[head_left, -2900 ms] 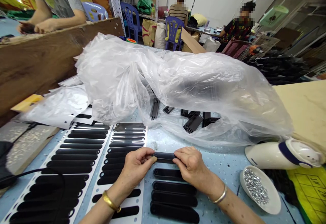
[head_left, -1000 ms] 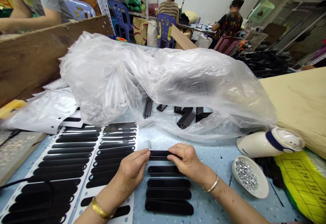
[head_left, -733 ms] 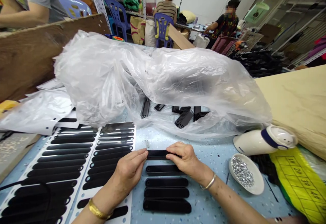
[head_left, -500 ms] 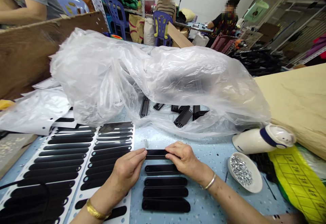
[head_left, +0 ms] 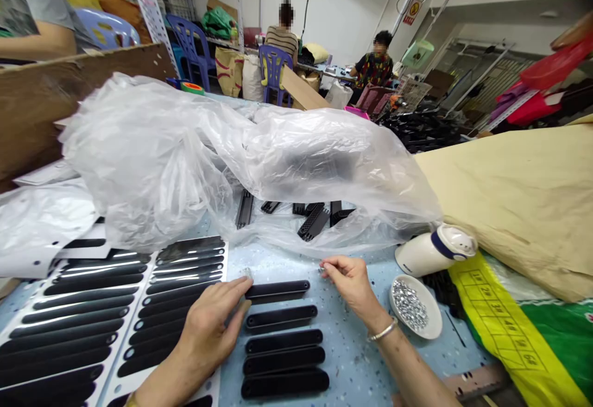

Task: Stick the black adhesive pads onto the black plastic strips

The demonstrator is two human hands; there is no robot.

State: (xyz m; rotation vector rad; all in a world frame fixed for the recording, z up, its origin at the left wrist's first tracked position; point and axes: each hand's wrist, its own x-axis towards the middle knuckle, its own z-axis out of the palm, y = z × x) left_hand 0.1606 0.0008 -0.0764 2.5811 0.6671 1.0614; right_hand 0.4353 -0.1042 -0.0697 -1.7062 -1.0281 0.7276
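Observation:
My left hand has its thumb and fingertips at the left end of a slim black plastic bar, the farthest one in a column. Several similar black bars lie below it on the speckled blue table. Just past the bar's right end, my right hand pinches a small silvery metal piece, mostly covered by the fingertips. To its right stands a white bowl holding many small silvery pieces. Left of my left hand lie sheets of black strip stickers.
A large clear plastic bag spreads across the back, with black ribbed parts at its mouth. A white bottle lies near the bowl, beside a yellow-green sack. Several people sit farther off. A brown board stands at left.
My right hand has left the bar's right end, moved right and now pinches a small silvery piece. My left hand stays at the left end. The view has turned rightward.

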